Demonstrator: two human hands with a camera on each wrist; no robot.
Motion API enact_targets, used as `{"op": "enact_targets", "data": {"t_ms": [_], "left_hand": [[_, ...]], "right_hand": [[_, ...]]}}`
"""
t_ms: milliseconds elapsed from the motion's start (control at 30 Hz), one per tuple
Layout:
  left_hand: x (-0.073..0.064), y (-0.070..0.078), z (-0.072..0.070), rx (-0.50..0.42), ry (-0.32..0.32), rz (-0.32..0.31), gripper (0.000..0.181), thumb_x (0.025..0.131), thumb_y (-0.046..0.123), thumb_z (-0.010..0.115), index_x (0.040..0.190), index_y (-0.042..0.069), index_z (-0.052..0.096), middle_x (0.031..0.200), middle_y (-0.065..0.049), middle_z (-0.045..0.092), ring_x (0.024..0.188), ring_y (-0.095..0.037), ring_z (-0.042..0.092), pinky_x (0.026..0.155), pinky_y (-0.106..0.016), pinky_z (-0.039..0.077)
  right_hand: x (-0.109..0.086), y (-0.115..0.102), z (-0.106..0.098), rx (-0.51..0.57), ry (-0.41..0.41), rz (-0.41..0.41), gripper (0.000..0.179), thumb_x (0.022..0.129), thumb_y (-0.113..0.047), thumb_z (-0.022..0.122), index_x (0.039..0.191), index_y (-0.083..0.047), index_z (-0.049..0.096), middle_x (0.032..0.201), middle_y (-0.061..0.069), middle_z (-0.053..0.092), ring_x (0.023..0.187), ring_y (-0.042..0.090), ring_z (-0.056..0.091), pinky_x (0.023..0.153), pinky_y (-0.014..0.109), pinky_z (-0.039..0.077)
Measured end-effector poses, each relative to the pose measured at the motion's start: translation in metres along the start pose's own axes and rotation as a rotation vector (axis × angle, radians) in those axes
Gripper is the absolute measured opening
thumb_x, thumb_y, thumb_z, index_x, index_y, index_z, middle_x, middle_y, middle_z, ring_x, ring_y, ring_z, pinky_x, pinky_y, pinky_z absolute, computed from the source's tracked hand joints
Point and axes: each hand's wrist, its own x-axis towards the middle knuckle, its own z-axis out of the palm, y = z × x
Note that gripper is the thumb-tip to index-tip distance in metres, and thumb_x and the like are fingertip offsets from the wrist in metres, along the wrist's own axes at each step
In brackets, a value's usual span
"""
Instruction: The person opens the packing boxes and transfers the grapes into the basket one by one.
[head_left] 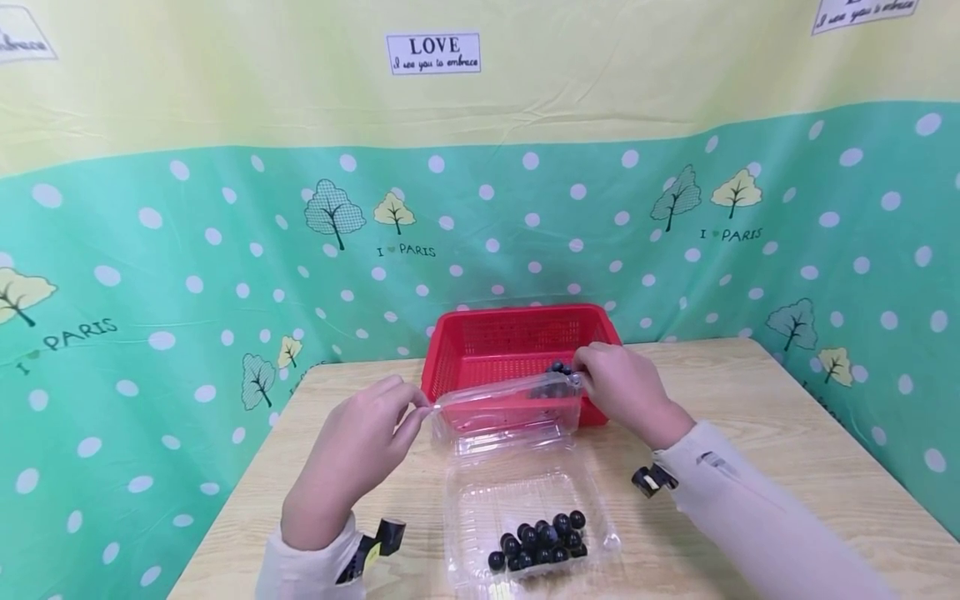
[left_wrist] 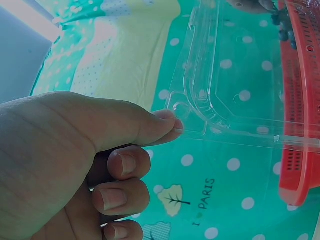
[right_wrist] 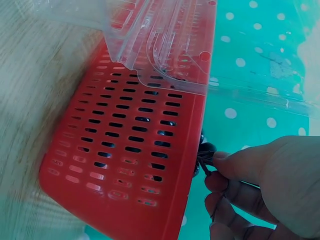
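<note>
A hinged clear plastic box stands on the table, its base holding several dark grapes and its lid raised. My left hand pinches a corner of that lid between thumb and index finger, the other fingers curled beneath. Past the lid, at the near right rim of a red basket, my right hand pinches the stem of a bunch of dark grapes. Part of the bunch shows above the lid in the head view; the basket wall hides more, with dark grapes glimpsed through its slots.
The red basket stands directly behind the plastic box on a wooden table. A green and yellow patterned cloth hangs behind and along both sides. Black wrist cameras sit on both forearms.
</note>
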Motion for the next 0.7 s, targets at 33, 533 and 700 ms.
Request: {"op": "enact_targets", "data": {"t_ms": [33,533,700], "left_hand": [[0.0000,0.0001,0.0000,0.000,0.000,0.000,0.005,0.092,0.016,0.078,0.093,0.019,0.074,0.082,0.011,0.062,0.063,-0.003,0.045,0.059,-0.023,0.044],[0.0004,0.0005,0.0009,-0.001,0.006,0.002,0.006,0.091,0.016,0.078,0.094,0.019,0.074,0.082,0.011,0.062,0.064,-0.003,0.046,0.059,-0.023,0.044],[-0.0003,0.0003,0.0008,-0.004,0.004,-0.001,0.006,0.091,0.016,0.078,0.093,0.019,0.074,0.081,0.012,0.061,0.063,-0.003,0.045,0.059,-0.022,0.044]], "right_hand": [[0.0001,0.0002,0.0000,0.001,0.001,-0.003,0.007,0.091,-0.016,0.078,0.097,-0.015,0.077,0.087,0.002,0.071,0.075,0.016,0.064,0.074,0.039,0.062],[-0.0040,0.0030,0.0077,-0.037,-0.012,-0.015,0.007,0.090,-0.018,0.078,0.095,-0.014,0.075,0.084,0.002,0.071,0.072,0.016,0.063,0.070,0.040,0.062],[-0.0057,0.0051,0.0099,-0.036,-0.019,-0.007,0.004,0.090,-0.016,0.076,0.093,-0.013,0.074,0.080,0.002,0.069,0.070,0.016,0.062,0.067,0.040,0.061]]}}
